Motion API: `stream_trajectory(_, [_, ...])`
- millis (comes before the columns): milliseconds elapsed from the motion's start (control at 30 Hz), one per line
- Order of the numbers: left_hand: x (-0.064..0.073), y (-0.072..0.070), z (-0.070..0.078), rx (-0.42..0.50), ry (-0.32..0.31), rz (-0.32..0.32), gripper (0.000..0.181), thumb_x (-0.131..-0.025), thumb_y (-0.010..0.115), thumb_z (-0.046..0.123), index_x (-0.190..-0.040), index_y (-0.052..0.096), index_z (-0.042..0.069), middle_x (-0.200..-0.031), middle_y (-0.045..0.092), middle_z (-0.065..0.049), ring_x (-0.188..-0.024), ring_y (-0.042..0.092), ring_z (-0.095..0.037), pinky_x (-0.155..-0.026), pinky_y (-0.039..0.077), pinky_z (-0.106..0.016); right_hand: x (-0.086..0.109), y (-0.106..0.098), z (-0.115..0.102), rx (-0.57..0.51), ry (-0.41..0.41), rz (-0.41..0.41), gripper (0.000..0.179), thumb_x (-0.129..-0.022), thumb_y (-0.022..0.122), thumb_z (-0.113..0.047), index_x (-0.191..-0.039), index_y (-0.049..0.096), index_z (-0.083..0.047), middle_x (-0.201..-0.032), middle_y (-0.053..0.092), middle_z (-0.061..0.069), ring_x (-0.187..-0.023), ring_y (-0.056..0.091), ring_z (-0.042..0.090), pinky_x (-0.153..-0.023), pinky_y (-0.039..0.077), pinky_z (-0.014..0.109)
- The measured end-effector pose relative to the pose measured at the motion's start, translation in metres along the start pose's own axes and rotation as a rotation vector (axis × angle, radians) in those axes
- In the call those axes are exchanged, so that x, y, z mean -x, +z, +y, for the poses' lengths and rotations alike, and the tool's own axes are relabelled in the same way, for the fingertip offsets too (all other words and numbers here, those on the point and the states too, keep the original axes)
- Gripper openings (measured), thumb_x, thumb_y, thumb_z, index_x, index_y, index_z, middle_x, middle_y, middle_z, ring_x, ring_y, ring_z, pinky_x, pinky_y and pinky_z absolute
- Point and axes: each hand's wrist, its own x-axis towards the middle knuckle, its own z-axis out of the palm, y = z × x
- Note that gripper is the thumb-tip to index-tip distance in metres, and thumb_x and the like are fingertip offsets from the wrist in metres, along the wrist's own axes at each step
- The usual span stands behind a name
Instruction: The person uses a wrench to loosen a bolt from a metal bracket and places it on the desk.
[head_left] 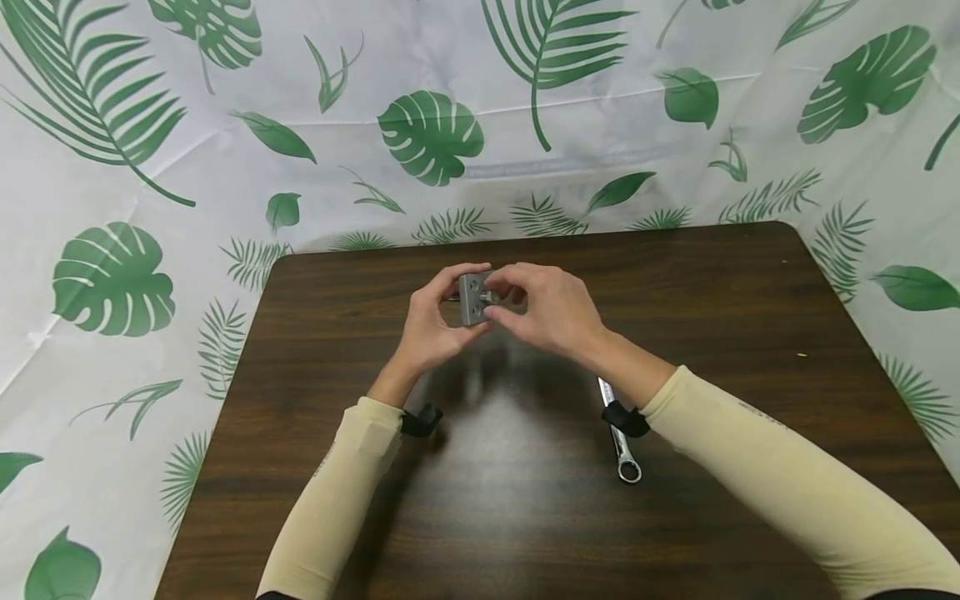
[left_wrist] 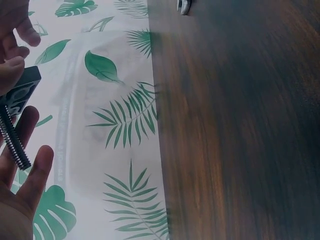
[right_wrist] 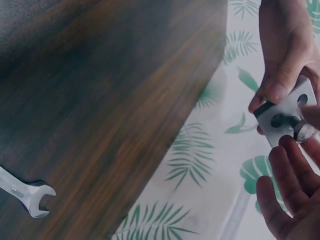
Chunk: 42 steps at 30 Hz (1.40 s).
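Observation:
My left hand (head_left: 431, 325) holds a small grey metal block (head_left: 467, 310) by its edges, above the far part of the table. The block has several round holes, and a bolt runs through one of them. In the left wrist view the bolt's threaded shank (left_wrist: 15, 142) sticks out of the block (left_wrist: 27, 85). On the opposite face, my right hand (head_left: 551, 308) pinches the bolt head (right_wrist: 303, 132) between thumb and fingers. The right wrist view shows the head standing slightly off the block's face (right_wrist: 272, 125).
A combination wrench (head_left: 621, 446) lies on the dark wooden table (head_left: 510, 517) beneath my right forearm. Its open end (right_wrist: 37, 200) shows in the right wrist view. A white leaf-patterned sheet (head_left: 330, 167) hangs behind the table. A small yellow scrap (head_left: 802, 355) lies to the right.

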Motion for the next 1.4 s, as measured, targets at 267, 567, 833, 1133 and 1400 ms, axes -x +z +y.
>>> stream_trajectory(267, [-0.002,0.000,0.009,-0.004,-0.010,-0.001,0.067,-0.067,0.082,-0.015,-0.128,0.055,-0.008,-0.127,0.060,-0.023,-0.105,0.064,-0.027,-0.087,0.049,-0.053,-0.001,-0.001,-0.001,0.013,0.174,-0.014,0.040,-0.095,0.056,-0.054,-0.098,0.076,-0.019,-0.070,0.064,-0.008,-0.059,0.054,0.012,-0.052,0.042,0.033])
stream_trajectory(567, [0.000,-0.001,0.009,-0.002,-0.006,-0.004,0.065,-0.068,0.081,-0.016,-0.127,0.054,-0.010,-0.126,0.059,-0.025,-0.107,0.063,-0.033,-0.087,0.050,-0.051,-0.003,0.001,-0.003,0.030,0.100,-0.005,0.025,-0.091,0.067,-0.044,-0.096,0.075,-0.020,-0.072,0.066,-0.011,-0.063,0.058,0.008,-0.055,0.044,0.033])
stream_trajectory(833, [0.000,-0.001,0.009,0.002,-0.010,-0.002,0.067,-0.066,0.080,-0.018,-0.127,0.054,-0.009,-0.126,0.060,-0.025,-0.107,0.064,-0.028,-0.086,0.049,-0.053,0.000,0.003,-0.002,0.052,-0.103,0.055,0.021,-0.083,0.079,-0.020,-0.103,0.074,-0.018,-0.090,0.068,-0.005,-0.076,0.062,0.012,-0.063,0.050,0.034])
stream_trajectory(1133, [0.000,-0.001,0.007,0.005,0.000,0.002,0.066,-0.067,0.080,-0.018,-0.127,0.054,-0.010,-0.126,0.060,-0.025,-0.106,0.063,-0.031,-0.086,0.049,-0.054,0.003,0.006,0.000,0.006,-0.106,0.093,0.030,-0.084,0.079,-0.027,-0.111,0.072,-0.016,-0.094,0.067,-0.004,-0.073,0.061,0.010,-0.060,0.048,0.033])
stream_trajectory(1400, [-0.001,-0.001,0.008,-0.001,-0.003,-0.003,0.067,-0.066,0.081,-0.018,-0.127,0.054,-0.009,-0.127,0.059,-0.025,-0.106,0.064,-0.031,-0.085,0.050,-0.053,0.001,0.005,-0.001,0.012,0.026,0.074,0.027,-0.093,0.065,-0.042,-0.104,0.075,-0.019,-0.077,0.068,-0.011,-0.059,0.057,0.004,-0.051,0.044,0.031])
